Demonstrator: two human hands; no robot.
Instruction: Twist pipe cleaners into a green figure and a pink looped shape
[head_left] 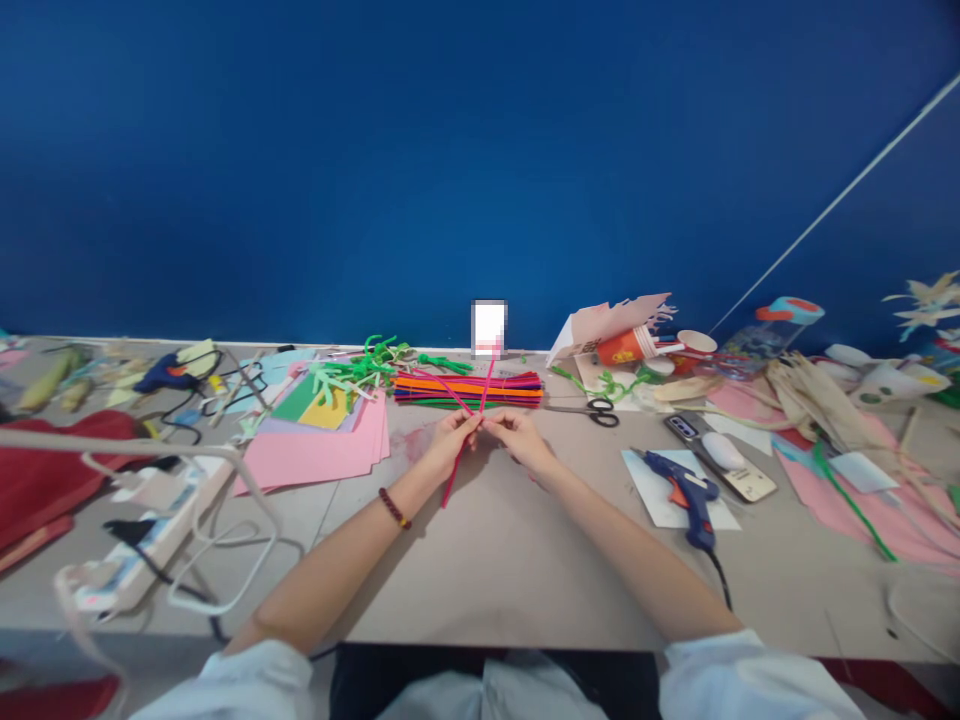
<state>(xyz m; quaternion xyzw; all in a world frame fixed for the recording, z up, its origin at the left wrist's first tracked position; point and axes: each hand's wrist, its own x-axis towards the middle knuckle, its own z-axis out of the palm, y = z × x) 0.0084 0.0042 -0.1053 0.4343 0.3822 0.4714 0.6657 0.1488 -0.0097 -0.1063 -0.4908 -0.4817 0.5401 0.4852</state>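
Over the middle of the table my left hand (450,445) is closed on crossed red-pink pipe cleaners (488,380). Their ends fan out above the fingers, and one tail hangs below toward me. My right hand (519,440) is pinched at the same crossing, its fingertips meeting those of the left. Exactly how the stems are joined there is too small to make out. Just beyond both hands lies a bundle of pipe cleaners (502,390) in orange, purple, pink and green. Black-handled scissors (602,411) rest to the right of the bundle.
Pink paper sheets (307,450) and green pipe-cleaner shapes (367,365) lie left. A power strip (154,535) with looping cables is at front left. On the right are a blue glue gun (686,490), a phone (739,470) and paper cups (626,346). A blue wall (375,180) stands behind.
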